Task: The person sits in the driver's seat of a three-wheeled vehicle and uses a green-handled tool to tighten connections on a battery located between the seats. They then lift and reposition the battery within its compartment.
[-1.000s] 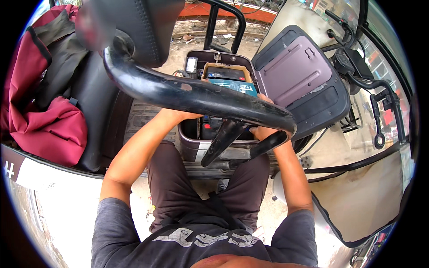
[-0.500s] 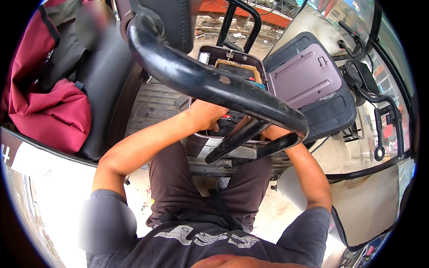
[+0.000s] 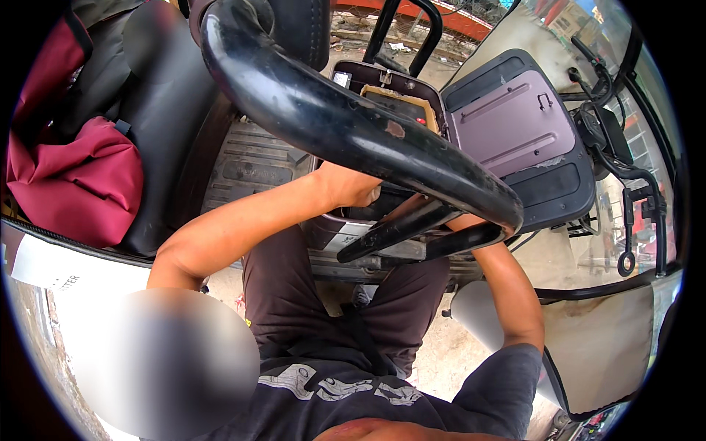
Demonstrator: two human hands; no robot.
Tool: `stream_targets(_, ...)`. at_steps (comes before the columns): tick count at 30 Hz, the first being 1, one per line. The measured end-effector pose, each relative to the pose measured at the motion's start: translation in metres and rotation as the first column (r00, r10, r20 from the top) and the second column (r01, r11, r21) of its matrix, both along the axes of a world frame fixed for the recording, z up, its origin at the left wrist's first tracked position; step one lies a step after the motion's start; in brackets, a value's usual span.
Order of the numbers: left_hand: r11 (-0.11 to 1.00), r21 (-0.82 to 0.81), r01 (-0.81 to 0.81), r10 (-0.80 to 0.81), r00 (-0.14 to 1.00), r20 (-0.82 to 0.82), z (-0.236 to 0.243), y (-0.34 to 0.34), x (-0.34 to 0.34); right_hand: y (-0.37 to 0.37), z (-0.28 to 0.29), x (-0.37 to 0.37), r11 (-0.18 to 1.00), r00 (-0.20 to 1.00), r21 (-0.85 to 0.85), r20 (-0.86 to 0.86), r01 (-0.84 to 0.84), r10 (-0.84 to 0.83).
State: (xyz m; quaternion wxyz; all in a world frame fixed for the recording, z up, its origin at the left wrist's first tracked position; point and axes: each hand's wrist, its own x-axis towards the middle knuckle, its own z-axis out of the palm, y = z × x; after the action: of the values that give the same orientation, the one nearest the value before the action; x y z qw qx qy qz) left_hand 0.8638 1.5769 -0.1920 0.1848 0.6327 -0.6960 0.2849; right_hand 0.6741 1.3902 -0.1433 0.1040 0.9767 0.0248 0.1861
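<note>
My left hand (image 3: 351, 185) reaches into an open box compartment (image 3: 430, 101) beneath a thick black metal tube (image 3: 331, 117). Its fingers are curled, and what they grip is hidden. Behind the tube and its lower bars, my right hand (image 3: 456, 219) is mostly out of sight inside or beside the compartment, fingers hidden. A dark battery with a red terminal (image 3: 397, 103) sits in cardboard at the back of the compartment. The hinged lid (image 3: 515, 132), mauve inside with a dark rim, lies open to the right of it.
A black seat (image 3: 173, 147) with maroon fabric (image 3: 88, 191) stands at the left. A ribbed floor (image 3: 246, 162) lies around the compartment. Handlebars (image 3: 614, 162) and a clear windscreen (image 3: 654, 125) are at the right. A black hoop rail (image 3: 434, 29) rises at the back.
My left hand has shifted rightward with its fingers lower in the compartment, and my left elbow is higher. The teal box top seen earlier is now hidden. The whole view has shifted slightly right.
</note>
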Motion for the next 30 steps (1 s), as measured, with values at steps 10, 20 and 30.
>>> stream_targets(10,0.957,0.212,-0.197,0.180,0.979,0.099,0.012,-0.015,0.008,0.001,-0.004,0.011,0.995,0.985,0.096,0.167,0.023,-0.039)
stream_targets(20,0.976,0.003,0.219,-0.185,0.831,-0.525,0.018,-0.059,0.088,-0.043,0.030,0.054,0.933,0.999,0.358,-0.025,-0.030,0.042)
stream_targets(30,0.987,-0.040,0.154,-0.129,0.625,-0.770,0.021,-0.068,0.098,-0.040,0.043,0.056,0.792,0.964,0.605,0.154,0.079,-0.214)
